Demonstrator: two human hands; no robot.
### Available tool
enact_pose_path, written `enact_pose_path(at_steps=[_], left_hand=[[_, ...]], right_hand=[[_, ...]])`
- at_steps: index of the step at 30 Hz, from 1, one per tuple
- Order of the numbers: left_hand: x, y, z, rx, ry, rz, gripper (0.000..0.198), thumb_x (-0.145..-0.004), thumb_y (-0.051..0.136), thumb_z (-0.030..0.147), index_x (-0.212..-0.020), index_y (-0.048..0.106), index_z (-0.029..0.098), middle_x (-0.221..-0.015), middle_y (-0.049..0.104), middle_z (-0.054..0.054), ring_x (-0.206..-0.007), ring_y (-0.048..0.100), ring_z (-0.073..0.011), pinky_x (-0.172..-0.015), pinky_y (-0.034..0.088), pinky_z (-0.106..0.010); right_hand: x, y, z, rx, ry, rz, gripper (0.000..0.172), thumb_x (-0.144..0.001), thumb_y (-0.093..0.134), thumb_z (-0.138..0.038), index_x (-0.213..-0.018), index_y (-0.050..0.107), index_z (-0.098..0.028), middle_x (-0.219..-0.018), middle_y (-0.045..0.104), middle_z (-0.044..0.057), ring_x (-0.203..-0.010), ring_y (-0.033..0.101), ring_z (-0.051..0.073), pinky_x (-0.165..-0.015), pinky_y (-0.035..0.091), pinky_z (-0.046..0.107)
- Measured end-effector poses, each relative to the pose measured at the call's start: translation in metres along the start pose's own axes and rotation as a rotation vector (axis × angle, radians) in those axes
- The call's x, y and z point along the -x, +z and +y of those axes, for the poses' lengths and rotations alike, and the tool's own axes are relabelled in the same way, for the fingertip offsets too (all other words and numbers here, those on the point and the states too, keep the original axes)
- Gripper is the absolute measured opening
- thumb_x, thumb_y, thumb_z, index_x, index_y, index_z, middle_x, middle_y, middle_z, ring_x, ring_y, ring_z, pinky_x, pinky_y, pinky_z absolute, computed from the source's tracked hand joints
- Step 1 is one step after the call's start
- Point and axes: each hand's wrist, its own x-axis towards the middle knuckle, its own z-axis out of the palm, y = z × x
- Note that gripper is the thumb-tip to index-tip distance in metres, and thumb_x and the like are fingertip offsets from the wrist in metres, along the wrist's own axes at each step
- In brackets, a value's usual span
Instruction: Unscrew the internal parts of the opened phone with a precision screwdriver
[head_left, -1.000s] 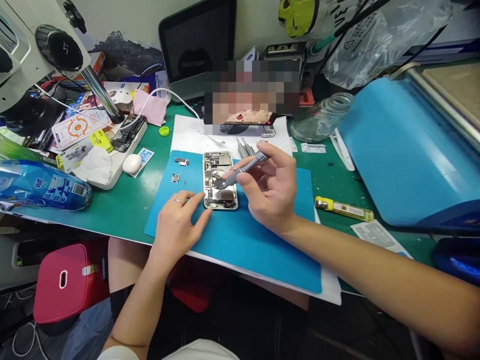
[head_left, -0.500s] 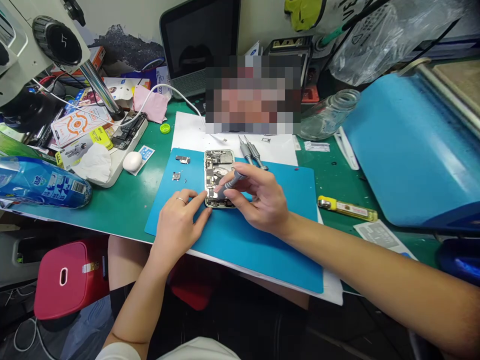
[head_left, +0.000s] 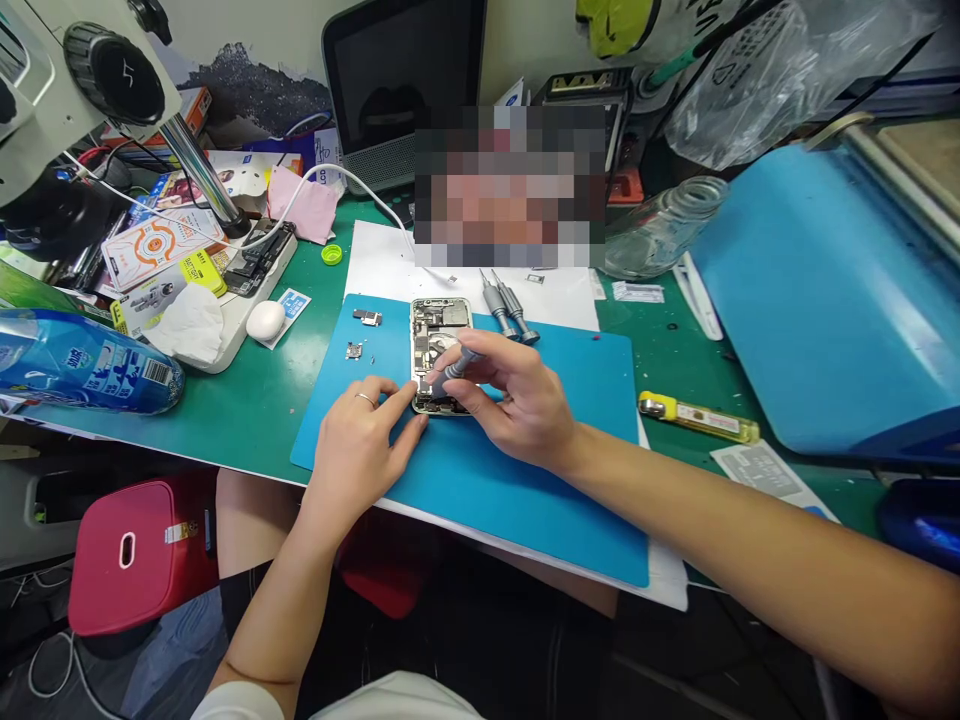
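Observation:
An opened phone lies on a blue mat, its inner parts exposed. My right hand grips a grey screwdriver over the lower half of the phone; the tip is too small to make out. At the phone's lower left edge, my left hand rests with its fingers stretched out, the fingertips touching the frame. Small loose phone parts lie on the mat left of the phone, along with a square metal piece. Two more screwdrivers lie just beyond the phone.
A yellow utility knife lies right of the mat, near a glass jar on its side. To the left are a blue plastic pack, a white rounded case and a microscope. A screen stands behind.
The screwdriver in my right hand has tilted slightly, its top end shifting left and down. My left hand keeps its place at the phone. The whole view has shifted slightly.

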Motion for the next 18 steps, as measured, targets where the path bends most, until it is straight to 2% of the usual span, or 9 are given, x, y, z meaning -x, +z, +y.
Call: enact_pose_path(at_steps=[18], left_hand=[[-0.0007,0.0000,-0.0005,0.007,-0.005,-0.003,0.029,-0.102,0.058,0.035,-0.127,0.066,0.022,-0.107,0.067,-0.007,-0.094,0.064,-0.0213,-0.078,0.051,-0.032]], right_hand=[[-0.0022,-0.0013,-0.0006,0.049,-0.027,-0.029,0.054,-0.099,0.060,-0.018,-0.146,0.042,-0.036,-0.119,0.068,0.006,-0.098,0.072,0.017,-0.077,0.067,0.031]])
